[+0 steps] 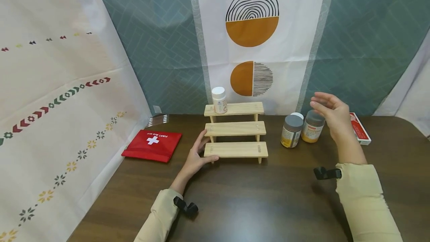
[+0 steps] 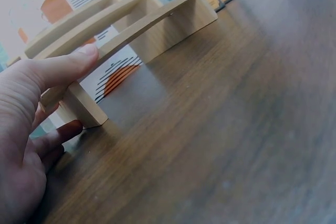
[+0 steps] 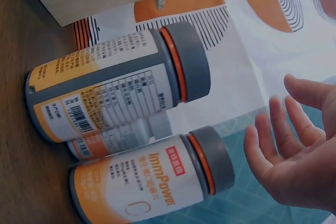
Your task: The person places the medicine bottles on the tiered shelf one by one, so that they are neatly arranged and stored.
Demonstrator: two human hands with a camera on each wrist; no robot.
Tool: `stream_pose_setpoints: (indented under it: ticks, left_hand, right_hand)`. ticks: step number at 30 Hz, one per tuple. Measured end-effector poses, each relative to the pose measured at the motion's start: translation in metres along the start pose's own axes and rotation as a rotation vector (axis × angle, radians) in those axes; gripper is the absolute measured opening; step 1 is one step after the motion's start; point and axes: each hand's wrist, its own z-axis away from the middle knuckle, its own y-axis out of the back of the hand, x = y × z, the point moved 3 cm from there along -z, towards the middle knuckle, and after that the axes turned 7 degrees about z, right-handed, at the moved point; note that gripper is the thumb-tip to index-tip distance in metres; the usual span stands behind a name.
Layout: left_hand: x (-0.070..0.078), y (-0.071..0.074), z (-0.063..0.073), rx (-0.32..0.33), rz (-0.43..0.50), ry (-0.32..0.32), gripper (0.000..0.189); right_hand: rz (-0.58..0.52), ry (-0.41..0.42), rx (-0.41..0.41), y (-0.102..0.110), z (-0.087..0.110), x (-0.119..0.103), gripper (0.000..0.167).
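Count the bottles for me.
4: a white bottle atop the wooden stand, a grey-lidded bottle right of the stand, a second grey-lidded bottle beside it, and a smaller bottle partly hidden behind those two. More could be hidden.

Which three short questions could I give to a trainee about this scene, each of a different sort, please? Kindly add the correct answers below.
1. Which hand holds the wooden rack?
2. How many grey-lidded jars stand to the right of the rack in the head view?
3. On which step of the rack does the white-capped bottle stand? A) lowest; B) middle; C) top.

Key:
1. The left hand; its thumb lies on the lowest step.
2. Two.
3. C.
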Motion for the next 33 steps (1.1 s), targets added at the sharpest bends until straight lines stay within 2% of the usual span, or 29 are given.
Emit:
stream_pose_setpoints:
  ticks: [6, 11, 15, 19, 26, 33]
  left_hand:
    - [0.002, 0.000, 0.000, 0.008, 0.012, 0.003, 0.099]
    - [0.002, -0.001, 0.000, 0.006, 0.006, 0.012, 0.101]
    - [0.004, -0.001, -0.001, 0.000, 0.006, -0.003, 0.101]
    - [0.004, -0.001, -0.001, 0.002, 0.009, 0.001, 0.101]
    - [0.005, -0.002, 0.000, 0.006, 0.001, 0.006, 0.102]
    - [0.007, -0.001, 0.001, 0.000, 0.008, 0.001, 0.102]
  right_hand:
    - [0.169, -0.090, 0.074, 0.006, -0.005, 0.004, 0.040]
    - [0.216, -0.144, 0.091, 0.010, -0.007, 0.010, 0.047]
    - [0.297, -0.175, 0.075, 0.013, -0.010, 0.015, 0.055]
    - [0.330, -0.207, 0.011, 0.017, -0.013, 0.021, 0.059]
    - [0.400, -0.202, -0.166, 0.027, -0.014, 0.034, 0.071]
    - [0.411, -0.213, -0.296, 0.030, -0.017, 0.045, 0.073]
